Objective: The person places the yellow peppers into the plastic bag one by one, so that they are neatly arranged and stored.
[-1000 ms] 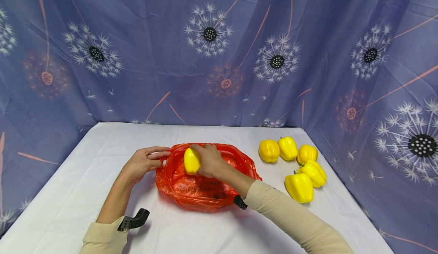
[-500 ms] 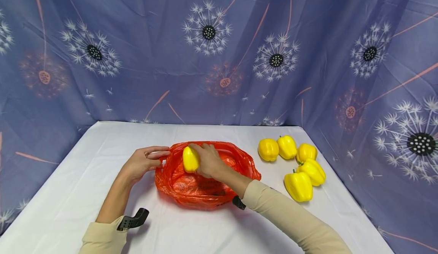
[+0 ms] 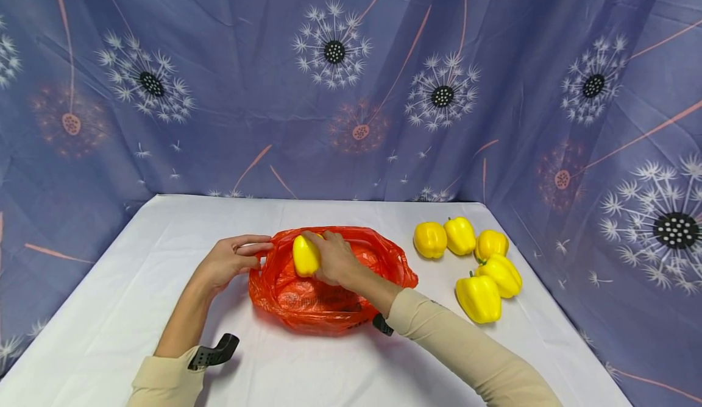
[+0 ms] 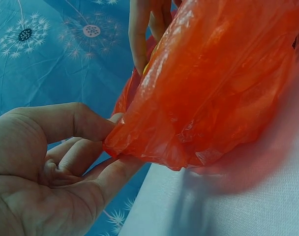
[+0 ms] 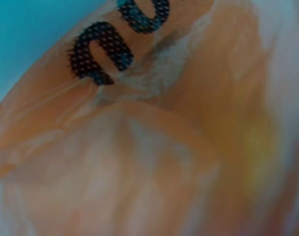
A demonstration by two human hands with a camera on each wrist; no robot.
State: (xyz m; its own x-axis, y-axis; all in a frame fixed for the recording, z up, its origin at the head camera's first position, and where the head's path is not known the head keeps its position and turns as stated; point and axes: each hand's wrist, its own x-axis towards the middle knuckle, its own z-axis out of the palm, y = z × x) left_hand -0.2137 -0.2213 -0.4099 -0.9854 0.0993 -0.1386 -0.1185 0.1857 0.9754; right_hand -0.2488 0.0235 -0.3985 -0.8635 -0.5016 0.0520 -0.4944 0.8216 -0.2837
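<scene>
A red plastic bag (image 3: 293,317) sits with its mouth spread wide on the white table. My left hand (image 3: 226,264) pinches the bag's left rim; in the left wrist view, that hand (image 4: 66,147) has the plastic (image 4: 203,108) between thumb and fingers. Inside the mouth, my right hand (image 3: 340,261) grips a yellow bell pepper (image 3: 304,257) near the bag's left side. Its fingers are partly hidden behind the pepper and the back of the hand. The right wrist view is blurred by bag plastic (image 5: 105,147) with dark print, and only a yellowish patch shows through.
Several yellow bell peppers (image 3: 479,299) lie in a group on the table to the right of the bag. White cloth (image 3: 181,230) covers the table. A blue curtain with dandelion prints (image 3: 247,90) hangs behind and along both sides.
The head view has shifted very slightly. Both hands, the bag and the yellow bell pepper keep practically the same positions.
</scene>
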